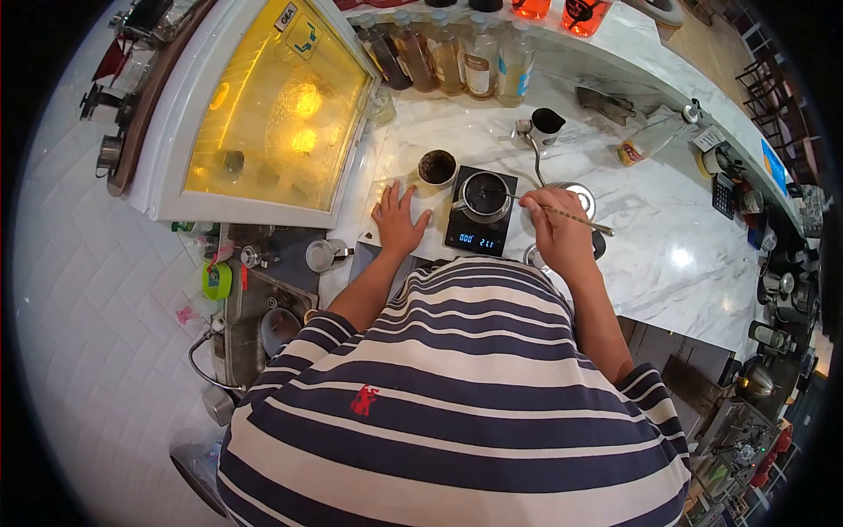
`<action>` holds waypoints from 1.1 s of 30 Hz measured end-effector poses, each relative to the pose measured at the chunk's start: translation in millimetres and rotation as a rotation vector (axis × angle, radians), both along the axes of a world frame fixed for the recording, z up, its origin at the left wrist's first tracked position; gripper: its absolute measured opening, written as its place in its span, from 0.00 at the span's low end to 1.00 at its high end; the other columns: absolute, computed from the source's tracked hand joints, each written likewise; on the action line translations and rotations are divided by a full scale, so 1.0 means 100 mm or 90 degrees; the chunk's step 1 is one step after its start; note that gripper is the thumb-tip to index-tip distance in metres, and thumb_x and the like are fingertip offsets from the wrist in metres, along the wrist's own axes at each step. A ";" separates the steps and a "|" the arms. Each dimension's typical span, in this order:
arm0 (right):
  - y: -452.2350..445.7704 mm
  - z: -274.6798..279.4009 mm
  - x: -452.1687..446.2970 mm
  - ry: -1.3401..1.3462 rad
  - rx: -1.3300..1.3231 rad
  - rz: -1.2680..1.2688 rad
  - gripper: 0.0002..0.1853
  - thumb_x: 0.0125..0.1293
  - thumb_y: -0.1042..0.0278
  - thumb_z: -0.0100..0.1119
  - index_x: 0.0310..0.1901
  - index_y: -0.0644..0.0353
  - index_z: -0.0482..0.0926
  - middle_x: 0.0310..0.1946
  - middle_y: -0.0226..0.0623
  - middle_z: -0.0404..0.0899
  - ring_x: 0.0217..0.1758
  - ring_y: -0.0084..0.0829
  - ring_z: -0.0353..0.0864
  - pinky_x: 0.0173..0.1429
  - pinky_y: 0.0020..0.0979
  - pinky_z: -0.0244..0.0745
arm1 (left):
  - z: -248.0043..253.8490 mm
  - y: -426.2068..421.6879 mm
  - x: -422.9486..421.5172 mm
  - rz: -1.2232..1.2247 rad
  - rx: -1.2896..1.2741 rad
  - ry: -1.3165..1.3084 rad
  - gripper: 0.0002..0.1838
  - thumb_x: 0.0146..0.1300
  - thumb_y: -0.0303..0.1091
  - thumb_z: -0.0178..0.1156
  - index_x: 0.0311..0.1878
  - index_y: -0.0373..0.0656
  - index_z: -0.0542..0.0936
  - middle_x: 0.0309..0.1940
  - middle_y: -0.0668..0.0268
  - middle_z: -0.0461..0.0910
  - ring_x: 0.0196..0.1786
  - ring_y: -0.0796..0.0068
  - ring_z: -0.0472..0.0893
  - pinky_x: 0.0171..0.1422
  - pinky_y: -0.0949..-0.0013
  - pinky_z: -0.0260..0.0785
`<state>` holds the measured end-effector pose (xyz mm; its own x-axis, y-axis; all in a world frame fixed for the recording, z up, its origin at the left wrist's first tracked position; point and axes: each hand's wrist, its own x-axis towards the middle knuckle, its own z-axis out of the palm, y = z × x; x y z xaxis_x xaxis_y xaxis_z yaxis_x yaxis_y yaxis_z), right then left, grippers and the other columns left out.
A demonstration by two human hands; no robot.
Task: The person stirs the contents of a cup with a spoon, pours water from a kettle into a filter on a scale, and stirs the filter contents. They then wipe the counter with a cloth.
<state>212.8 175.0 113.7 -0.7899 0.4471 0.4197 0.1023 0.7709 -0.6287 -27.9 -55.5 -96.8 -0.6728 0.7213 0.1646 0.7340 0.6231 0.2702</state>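
Note:
My right hand [555, 227] grips a long twisted bar spoon [580, 218], whose far end reaches into a metal cup [481, 209] of dark liquid. That cup stands on a black digital scale [474, 244] with lit blue digits. On the marble counter [395, 145], left of the scale, my left hand [399, 221] lies flat with its fingers spread, holding nothing. Just above it is a round cup [436, 168] with dark contents. A dark-mouthed pitcher [546, 125] stands beyond the scale, near a thin curved metal spout [536, 156].
Several bottles [446, 54] line the back of the counter. A glass-fronted fridge [281, 114] rises at left, above a sink [255, 325]. A glass jug [325, 255] stands near the left edge. A clear bottle [645, 145] lies at right, near a calculator [724, 195].

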 end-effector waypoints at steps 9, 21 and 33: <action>0.01 -0.01 -0.02 -0.010 -0.012 -0.013 0.07 0.78 0.70 0.59 0.45 0.59 0.86 0.40 0.39 0.88 0.47 0.45 0.85 0.56 0.42 0.73 | 0.00 0.00 0.00 0.003 -0.005 -0.005 0.38 0.67 0.57 0.68 0.76 0.52 0.74 0.84 0.54 0.60 0.86 0.50 0.56 0.82 0.37 0.46; -0.02 -0.03 -0.08 0.008 0.014 0.006 0.04 0.74 0.70 0.65 0.45 0.59 0.85 0.39 0.38 0.88 0.47 0.43 0.86 0.57 0.44 0.73 | 0.01 0.02 0.00 0.008 -0.009 -0.002 0.39 0.66 0.57 0.68 0.77 0.53 0.73 0.84 0.55 0.60 0.86 0.52 0.56 0.82 0.38 0.45; -0.05 0.01 -0.07 0.012 0.005 0.008 0.03 0.74 0.74 0.64 0.44 0.61 0.85 0.41 0.38 0.88 0.47 0.43 0.85 0.57 0.42 0.74 | 0.04 0.03 0.01 0.006 -0.004 -0.003 0.38 0.66 0.56 0.68 0.76 0.53 0.74 0.83 0.54 0.62 0.85 0.51 0.56 0.82 0.38 0.46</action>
